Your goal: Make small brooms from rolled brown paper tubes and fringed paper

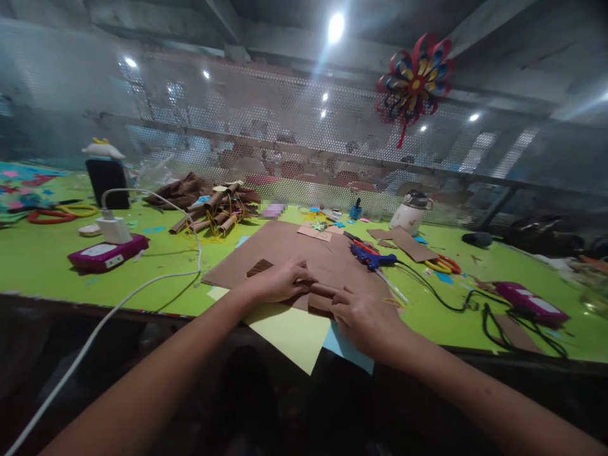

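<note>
A large brown cardboard sheet lies on the green table. My left hand presses down on a small folded brown cardboard piece at the sheet's near edge. My right hand rests beside it, forefinger stretched along that same piece. A small pleated brown piece lies just left of my left hand. A yellow paper sheet and a light blue one stick out under the cardboard over the table's front edge.
A blue glue gun with a black cable lies right of the cardboard. Rolled cardboard tubes, a white charger on a magenta box, scissors, a white jar and another magenta box stand around. Mesh fence behind.
</note>
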